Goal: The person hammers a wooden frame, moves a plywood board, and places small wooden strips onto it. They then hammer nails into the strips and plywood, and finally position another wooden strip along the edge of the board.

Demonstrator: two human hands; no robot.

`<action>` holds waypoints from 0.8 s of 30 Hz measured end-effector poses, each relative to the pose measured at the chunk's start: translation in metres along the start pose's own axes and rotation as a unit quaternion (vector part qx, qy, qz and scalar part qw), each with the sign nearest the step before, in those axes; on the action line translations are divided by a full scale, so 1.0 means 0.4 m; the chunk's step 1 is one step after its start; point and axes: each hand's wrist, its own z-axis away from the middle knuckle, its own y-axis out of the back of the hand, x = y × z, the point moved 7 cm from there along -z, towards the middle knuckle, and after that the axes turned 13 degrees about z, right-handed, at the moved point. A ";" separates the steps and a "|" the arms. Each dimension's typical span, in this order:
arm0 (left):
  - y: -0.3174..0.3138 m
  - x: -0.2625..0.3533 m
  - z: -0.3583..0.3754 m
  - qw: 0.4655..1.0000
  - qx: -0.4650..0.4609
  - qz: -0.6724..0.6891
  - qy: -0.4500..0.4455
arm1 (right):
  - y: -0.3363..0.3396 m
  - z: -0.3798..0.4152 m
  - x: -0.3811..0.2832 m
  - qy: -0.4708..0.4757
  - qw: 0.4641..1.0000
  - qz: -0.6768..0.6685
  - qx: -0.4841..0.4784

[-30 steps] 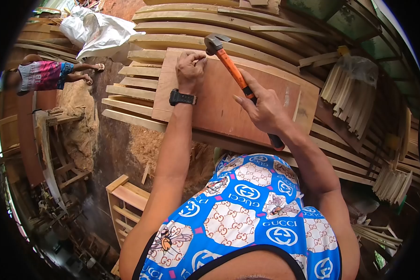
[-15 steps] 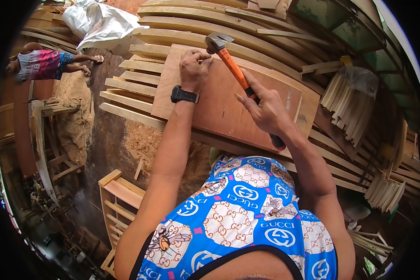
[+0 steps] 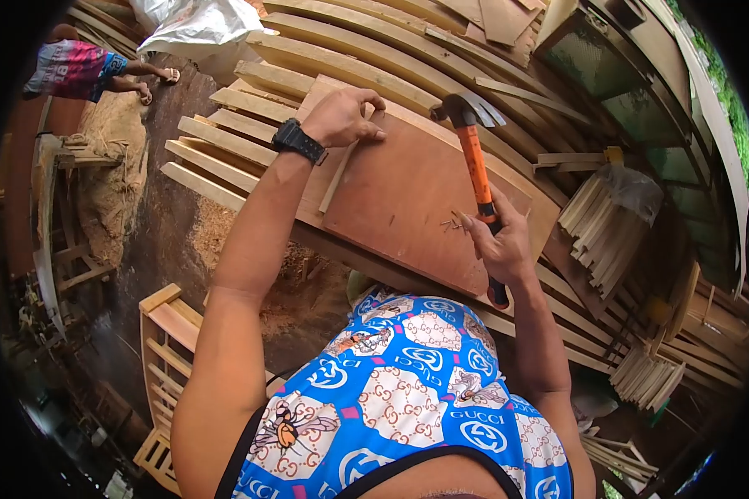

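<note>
My left hand (image 3: 345, 119), with a black watch at its wrist, is at the upper left corner of a reddish-brown wooden panel (image 3: 399, 191). Its thumb and index finger are bent towards each other; whatever may be between them is too small to make out. A claw hammer (image 3: 475, 158) with an orange and black handle is in my right hand (image 3: 503, 239), its head up above the panel's upper right part. Beside my right thumb, a few small nails (image 3: 452, 223) lie on the panel. Beneath the panel is a lighter board (image 3: 314, 200).
Long wooden slats (image 3: 225, 150) extend under and behind the board. Bundled strips (image 3: 603, 220) are at the right, with a slatted wooden frame (image 3: 168, 341) at the lower left. Another person (image 3: 75, 71) is at the upper left, near a white sheet (image 3: 195, 29).
The hammer and my right hand have moved right and down, away from my left hand. The panel's left edge now shows further right on the lighter board, and nails have come into view.
</note>
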 end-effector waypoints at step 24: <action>0.027 0.045 0.105 0.987 0.059 0.147 0.019 | 0.053 -0.163 -0.127 -0.152 0.974 -0.069 -0.152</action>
